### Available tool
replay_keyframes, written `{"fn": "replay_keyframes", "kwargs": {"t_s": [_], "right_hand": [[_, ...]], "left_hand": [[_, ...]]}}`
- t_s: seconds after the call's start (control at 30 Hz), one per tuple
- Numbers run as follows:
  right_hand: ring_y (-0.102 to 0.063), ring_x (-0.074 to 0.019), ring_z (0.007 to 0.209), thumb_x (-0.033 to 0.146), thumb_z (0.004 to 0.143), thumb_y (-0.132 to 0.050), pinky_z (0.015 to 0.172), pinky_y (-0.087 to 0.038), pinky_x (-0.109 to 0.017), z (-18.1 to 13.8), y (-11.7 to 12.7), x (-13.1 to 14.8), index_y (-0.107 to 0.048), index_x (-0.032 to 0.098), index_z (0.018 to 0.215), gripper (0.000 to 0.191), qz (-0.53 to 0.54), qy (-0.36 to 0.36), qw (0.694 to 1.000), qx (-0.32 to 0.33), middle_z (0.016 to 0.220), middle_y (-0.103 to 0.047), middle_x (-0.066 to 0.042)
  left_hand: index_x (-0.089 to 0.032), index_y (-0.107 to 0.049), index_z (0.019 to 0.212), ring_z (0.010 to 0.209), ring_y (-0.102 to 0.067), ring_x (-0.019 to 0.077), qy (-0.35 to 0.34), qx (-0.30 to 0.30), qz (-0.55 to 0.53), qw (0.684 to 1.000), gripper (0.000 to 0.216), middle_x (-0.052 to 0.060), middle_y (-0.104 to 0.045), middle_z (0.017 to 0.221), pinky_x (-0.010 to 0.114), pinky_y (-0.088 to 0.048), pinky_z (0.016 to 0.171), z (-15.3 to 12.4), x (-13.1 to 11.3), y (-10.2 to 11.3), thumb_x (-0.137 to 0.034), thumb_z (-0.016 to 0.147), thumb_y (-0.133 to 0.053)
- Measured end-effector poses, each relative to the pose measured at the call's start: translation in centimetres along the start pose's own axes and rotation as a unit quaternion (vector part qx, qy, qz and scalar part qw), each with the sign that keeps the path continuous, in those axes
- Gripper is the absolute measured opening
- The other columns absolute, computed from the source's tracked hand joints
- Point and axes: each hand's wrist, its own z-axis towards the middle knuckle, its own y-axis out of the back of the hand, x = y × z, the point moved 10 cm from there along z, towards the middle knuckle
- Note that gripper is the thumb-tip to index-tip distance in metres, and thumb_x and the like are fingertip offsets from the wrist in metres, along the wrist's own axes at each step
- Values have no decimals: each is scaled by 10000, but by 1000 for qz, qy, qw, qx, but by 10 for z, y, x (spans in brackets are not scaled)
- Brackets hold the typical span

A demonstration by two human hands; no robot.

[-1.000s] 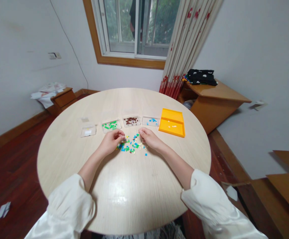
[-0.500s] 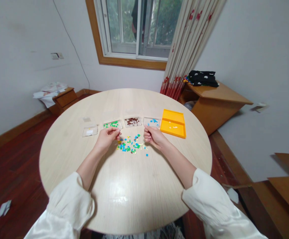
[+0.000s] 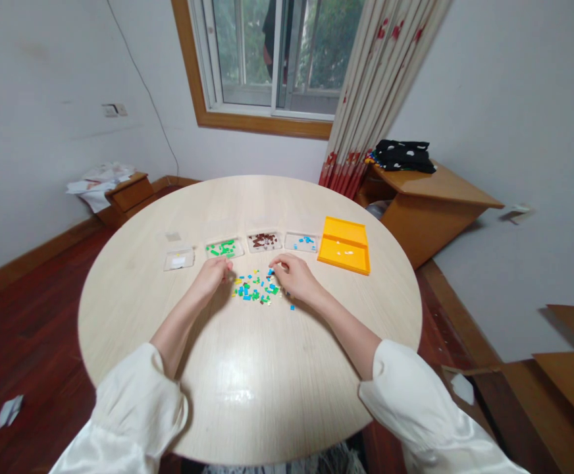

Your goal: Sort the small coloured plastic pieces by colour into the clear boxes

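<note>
A loose pile of tiny building blocks (image 3: 255, 289), in blue, green, yellow, brown and pale colours, lies on the table between my hands. At its left edge is my left hand (image 3: 211, 276), closed with thumb and fingers together; anything in the pinch is too small to make out. My right hand (image 3: 294, 276) reaches over the pile's right side, fingers bent and a little apart, the tips by a small blue block (image 3: 270, 272). Behind the hands stand a clear tray of green blocks (image 3: 237, 249), one of brown blocks (image 3: 251, 247) and one of blue blocks (image 3: 289, 245).
An open yellow case (image 3: 343, 260) with a few white pieces stands at the right. Another clear tray (image 3: 168, 261) with pale pieces is at the left. All of this rests on a round wooden table (image 3: 267, 375). Beyond are a window, a curtain and a wooden cabinet (image 3: 445, 187).
My right hand has moved left and slightly down from in front of the blue tray to the pile, its fingers loosening. My left hand has shifted slightly left.
</note>
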Motion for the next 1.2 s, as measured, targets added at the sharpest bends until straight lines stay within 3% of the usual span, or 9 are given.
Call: {"fn": "replay_keyframes", "kwargs": {"t_s": [0.07,0.2,0.33,0.53,0.63,0.83,1.03,1.2], "right_hand": [[-500,-146,764,149,788,-516,729,-370,-272,-4,-9,13,-648,158,770,133,-89,54,994,23,762,-554,-37],[-503,-169,817,165,799,-528,737,-372,-274,-7,-22,14,-668,149,770,144,-179,60,981,54,768,-539,-58],[-508,-172,828,128,778,-527,728,-376,-270,-8,-26,12,-669,156,788,145,-203,48,976,66,781,-544,-60],[-502,-163,811,119,771,-513,741,-371,-273,-6,-20,13,-639,155,757,132,-170,56,983,46,767,-536,-47],[-496,-138,761,130,766,-516,721,-366,-257,-1,-9,10,-614,159,758,103,-82,50,995,8,763,-528,-22],[-400,-105,553,231,815,-448,574,-321,-224,9,1,-18,-558,167,786,131,79,-51,995,-16,597,-413,50],[-508,-146,780,181,849,-411,749,-371,-261,46,24,13,-564,146,810,162,-72,21,996,-52,798,-567,-45],[-550,-186,916,146,807,-478,835,-378,-281,88,20,11,-616,127,848,145,-158,-24,987,-17,917,-633,-116]], "left_hand": [[-179,-519,541,460,-405,120,-54,13,112,992,96,-19,-453,476,249,-331,487,-2,-10,-2,-180,595,-440],[-168,-687,685,627,-510,172,-145,65,277,948,169,34,-572,629,294,-401,630,-11,-25,-16,-179,621,-530],[-196,-724,721,710,-534,188,-166,122,320,925,161,40,-585,649,306,-423,710,-16,-22,-29,-186,646,-582],[-195,-713,684,677,-542,166,-166,131,313,926,130,31,-591,662,286,-437,697,-16,-21,-33,-166,646,-592],[-174,-698,696,662,-535,165,-167,116,311,929,128,36,-593,668,283,-431,673,-17,-25,-32,-195,673,-574],[-152,-658,738,594,-498,143,-167,55,270,947,173,14,-571,631,253,-384,586,-13,-32,-21,-215,735,-497],[-136,-682,790,695,-553,178,-176,-50,304,935,194,55,-627,719,277,-414,667,26,-67,-18,-220,744,-513],[-95,-696,844,851,-603,209,-117,-35,358,926,238,132,-687,884,279,-422,805,65,-86,-41,-163,761,-484]]}}
